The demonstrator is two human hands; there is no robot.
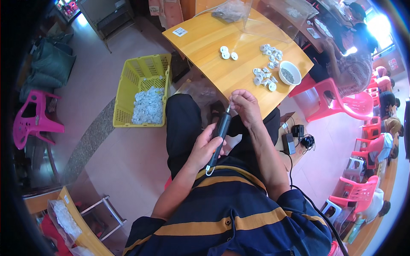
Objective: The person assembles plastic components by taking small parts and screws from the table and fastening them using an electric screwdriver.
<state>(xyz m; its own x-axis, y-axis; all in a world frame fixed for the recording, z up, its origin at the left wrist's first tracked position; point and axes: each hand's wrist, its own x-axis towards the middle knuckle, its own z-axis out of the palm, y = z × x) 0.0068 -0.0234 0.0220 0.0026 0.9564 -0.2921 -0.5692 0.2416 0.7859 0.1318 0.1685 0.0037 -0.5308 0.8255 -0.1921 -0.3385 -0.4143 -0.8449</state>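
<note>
Across my lap, my left hand [208, 146] is wrapped round a black electric screwdriver [221, 130], its metal bit pointing up and away from me. My right hand [245, 106] meets the tip of that bit with thumb and fingers pinched together; whatever small piece they hold is hidden. Beyond it on the table, white round plastic parts [265, 77] lie in a loose cluster, with more of them [272, 53] just behind. Three further white parts [225, 54] sit apart to the left. A white bowl [296, 81] of small grey metal pieces, which look like screws, stands at the table's right edge.
Left of my legs, a yellow crate [118, 106] on the floor holds a heap of white parts. A clear plastic box [269, 25] stands at the table's back. Chargers with cables [297, 131] lie low on the right. A person [350, 70] sits at the neighbouring table.
</note>
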